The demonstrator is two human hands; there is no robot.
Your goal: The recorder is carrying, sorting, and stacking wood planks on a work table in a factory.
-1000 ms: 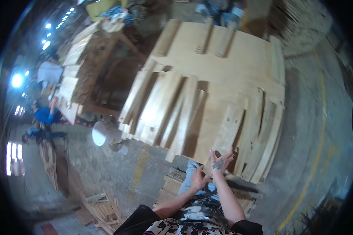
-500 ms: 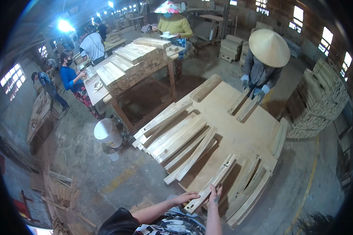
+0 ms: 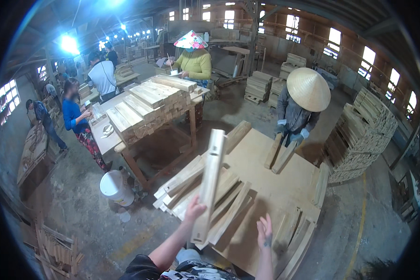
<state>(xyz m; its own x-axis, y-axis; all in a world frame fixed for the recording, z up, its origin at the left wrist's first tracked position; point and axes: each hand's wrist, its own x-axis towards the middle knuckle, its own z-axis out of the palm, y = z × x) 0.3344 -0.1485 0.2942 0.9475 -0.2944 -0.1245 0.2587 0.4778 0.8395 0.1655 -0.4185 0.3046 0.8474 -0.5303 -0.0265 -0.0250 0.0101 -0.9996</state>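
My left hand [image 3: 195, 208] is closed round a long pale wooden bar [image 3: 211, 179] with slots cut near its ends. The bar is tilted steeply up above the table, its upper end pointing away from me. To the right, my right hand [image 3: 264, 230] is raised over the table with fingers apart and nothing in it. Beneath and behind the held bar lies a loose pile of similar wooden pieces [image 3: 228, 212]. More bars [image 3: 294, 247] rest along the near right edge, beside my right hand.
A co-worker in a conical straw hat [image 3: 309, 89] grips two wooden bars [image 3: 283, 157] at the plywood table's [image 3: 261, 175] far side. Stacked timber [image 3: 359, 140] stands on the right. Left are a white bucket [image 3: 116, 187] and a second table heaped with boards [image 3: 144, 105], with people round it.
The bar has swung up from low between both hands to a steep tilt further left, in my left hand alone. My right hand has let go. The view has shifted upward.
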